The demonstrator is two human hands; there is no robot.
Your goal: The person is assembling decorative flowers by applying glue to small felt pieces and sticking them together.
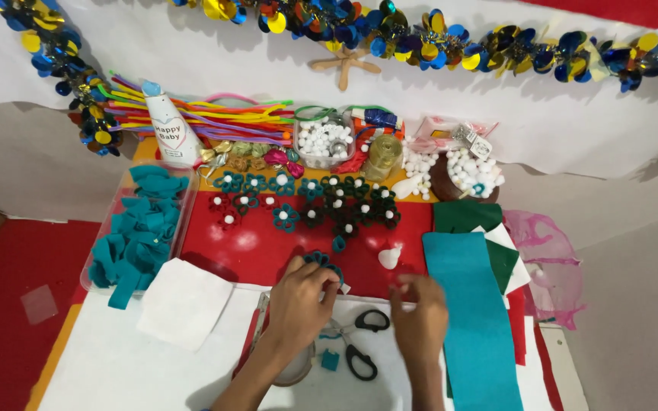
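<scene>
My left hand (301, 301) pinches a teal felt flower (323, 261); right hand (419, 313) is curled, grip unclear. I'd keep loops pressed evenly, clear of the scissors (359, 342).

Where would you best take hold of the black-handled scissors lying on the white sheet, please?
Grip the scissors by the two black loop handles, coming from above. They lie flat between the left hand and right hand, loops exposed, while the blade end is hidden near the left hand.

Beyond my workspace, a clear tray (100, 228) holds teal felt strips, while finished felt flowers (310, 205) line the red mat. Colourful pipe cleaners (215, 114) lie beneath sequin garland (390, 34); black-handled scissors (363, 342) rest nearby.
</scene>
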